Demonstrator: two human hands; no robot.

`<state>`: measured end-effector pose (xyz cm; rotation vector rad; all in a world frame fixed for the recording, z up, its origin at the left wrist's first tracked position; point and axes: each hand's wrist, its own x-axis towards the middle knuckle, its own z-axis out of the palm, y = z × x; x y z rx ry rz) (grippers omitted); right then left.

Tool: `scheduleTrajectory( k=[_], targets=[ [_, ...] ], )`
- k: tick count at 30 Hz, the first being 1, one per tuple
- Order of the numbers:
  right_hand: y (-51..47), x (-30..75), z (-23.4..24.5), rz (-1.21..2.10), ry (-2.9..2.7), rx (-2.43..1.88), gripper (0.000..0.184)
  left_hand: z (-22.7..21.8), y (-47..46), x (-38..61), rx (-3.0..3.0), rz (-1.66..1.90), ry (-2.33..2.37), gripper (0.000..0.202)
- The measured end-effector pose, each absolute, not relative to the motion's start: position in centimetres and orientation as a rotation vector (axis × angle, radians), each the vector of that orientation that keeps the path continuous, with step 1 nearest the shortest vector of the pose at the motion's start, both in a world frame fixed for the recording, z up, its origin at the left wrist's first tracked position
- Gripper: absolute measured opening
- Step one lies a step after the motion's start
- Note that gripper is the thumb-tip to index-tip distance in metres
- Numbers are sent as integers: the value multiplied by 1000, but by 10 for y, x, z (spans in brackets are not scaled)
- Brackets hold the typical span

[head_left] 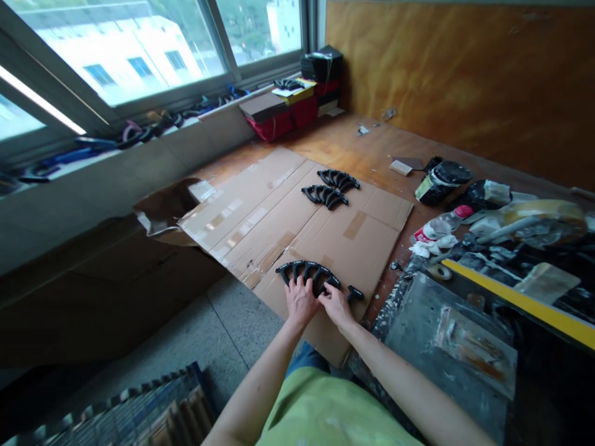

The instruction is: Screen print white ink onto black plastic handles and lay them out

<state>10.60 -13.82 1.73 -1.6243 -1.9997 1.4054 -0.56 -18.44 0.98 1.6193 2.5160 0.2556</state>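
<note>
Both forearms (272, 362) converge, fingers (300, 284) bent close together.

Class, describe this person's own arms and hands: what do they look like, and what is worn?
The bare left forearm and bare right forearm taper toward the wrists, with no sleeve, watch or bracelet showing. Each grip, left hand and right hand, is ungloved; no ring shows clearly. The person wears a yellow-green fabric top and blue trousers.

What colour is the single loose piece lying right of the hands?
The loose piece is black, seen best in the head view.
</note>
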Motion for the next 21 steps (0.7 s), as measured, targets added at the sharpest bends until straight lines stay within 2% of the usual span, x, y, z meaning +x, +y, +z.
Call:
scheduleTrajectory(
  k=[4, 10, 14, 18, 21],
  targets=[
    [-110, 85, 17, 1354, -1939, -1612, 55, 15, -145, -37, 1751, 290, 2447, 42],
    [-46, 53, 46, 1391, -1894, -1580, 65, 31, -27, -84, 1718, 214, 2460, 50],
    [-52, 73, 63, 1314, -1895, -1545, 56, 34, 29, -100, 1689, 156, 2463, 59],
    [-82, 116, 76, 1244, -1818, -1606, 47, 23, 33, -104, 1755, 121, 2418, 68],
    [-101, 158, 89, 1208, -1697, -1670, 39, 8, 25, -104, 1876, 324, 2434, 75]
  ],
)
